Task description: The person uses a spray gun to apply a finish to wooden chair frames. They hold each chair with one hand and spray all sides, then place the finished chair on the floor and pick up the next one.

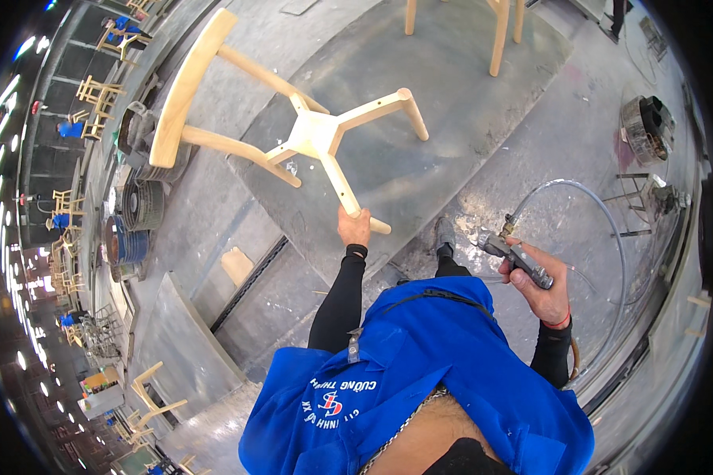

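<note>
My left hand (pixel 354 227) is closed around one leg of a pale wooden chair frame (pixel 315 133). The frame has a curved backrest, a cross-shaped seat support and bare wood, with no seat panel on it. It is tilted over the grey board ahead of me. To the right, my right hand (pixel 543 286) grips a dark grey air tool (pixel 518 259) with a brass fitting. A clear hose (pixel 602 207) loops away from that fitting. The tool is well apart from the chair frame, and its exact kind is unclear.
A large grey board (pixel 467 119) covers the floor ahead, with legs of another wooden chair (pixel 499 39) at its far edge. Dark round containers (pixel 140 202) line the left side. A metal bucket (pixel 638 138) and a small stool (pixel 638 198) stand right.
</note>
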The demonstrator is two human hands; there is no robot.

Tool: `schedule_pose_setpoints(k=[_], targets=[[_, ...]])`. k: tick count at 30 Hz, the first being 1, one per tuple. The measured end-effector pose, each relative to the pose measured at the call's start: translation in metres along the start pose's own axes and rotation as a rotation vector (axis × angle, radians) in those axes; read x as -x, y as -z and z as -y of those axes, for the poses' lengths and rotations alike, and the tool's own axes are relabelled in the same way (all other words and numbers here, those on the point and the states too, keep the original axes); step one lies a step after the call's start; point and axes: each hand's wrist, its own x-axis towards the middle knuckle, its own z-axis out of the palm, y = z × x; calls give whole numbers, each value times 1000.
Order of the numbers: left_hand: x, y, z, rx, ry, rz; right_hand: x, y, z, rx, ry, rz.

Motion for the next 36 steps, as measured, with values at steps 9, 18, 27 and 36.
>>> schedule_pose_setpoints(k=[9,18,27,36], targets=[[-27,159,-7,-92,-7,238,-24,-5,11,-31,30,-16],[-96,191,-24,93,-230,-347,-59,-68,2,5,152,-70],[-171,220,-26,509,-114,-103,-46,-88,2,-61,235,229],[-185,220,-30,216,-281,-78,-25,-68,7,53,270,-209]])
